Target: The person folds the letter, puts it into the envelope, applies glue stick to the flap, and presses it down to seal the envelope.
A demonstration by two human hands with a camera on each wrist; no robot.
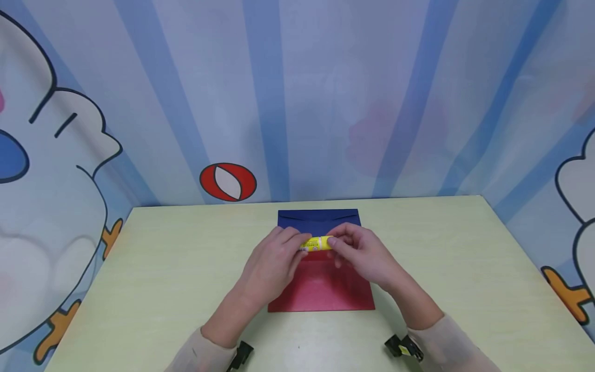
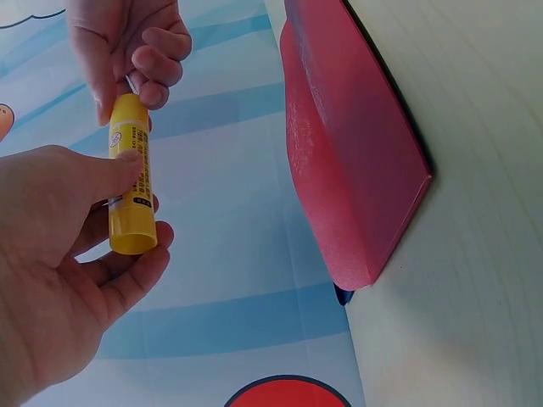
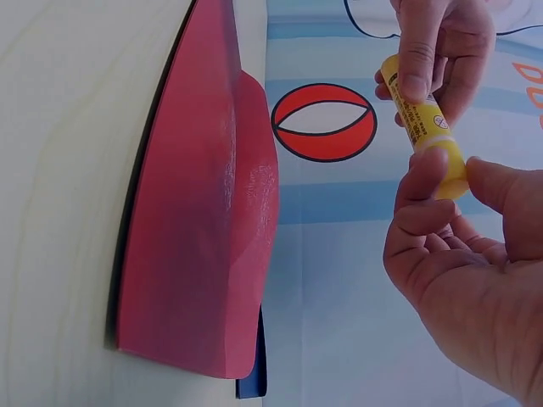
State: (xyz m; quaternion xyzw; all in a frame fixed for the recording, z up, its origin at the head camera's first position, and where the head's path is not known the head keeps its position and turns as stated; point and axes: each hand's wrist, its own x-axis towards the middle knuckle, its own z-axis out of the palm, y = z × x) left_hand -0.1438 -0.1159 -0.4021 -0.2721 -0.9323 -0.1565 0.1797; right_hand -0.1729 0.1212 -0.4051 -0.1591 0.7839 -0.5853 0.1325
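Observation:
A yellow glue stick (image 1: 318, 244) is held level between both hands, above the envelopes. My left hand (image 1: 274, 263) grips its body between thumb and fingers. At the other end, the thumb and fingers of my right hand (image 1: 367, 253) pinch the cap; the right wrist view shows the cap on the tube. Under the hands lies a red envelope (image 1: 321, 292) with its flap (image 3: 256, 191) lifted, and shiny streaks mark that flap. A dark blue envelope (image 1: 318, 217) sits at the far side, partly covered by the red one and the hands.
The pale wooden table (image 1: 186, 268) extends to both sides of the envelopes. Behind it stands a blue striped backdrop (image 1: 321, 103) with cartoon figures. Black devices (image 1: 403, 347) are strapped at both wrists.

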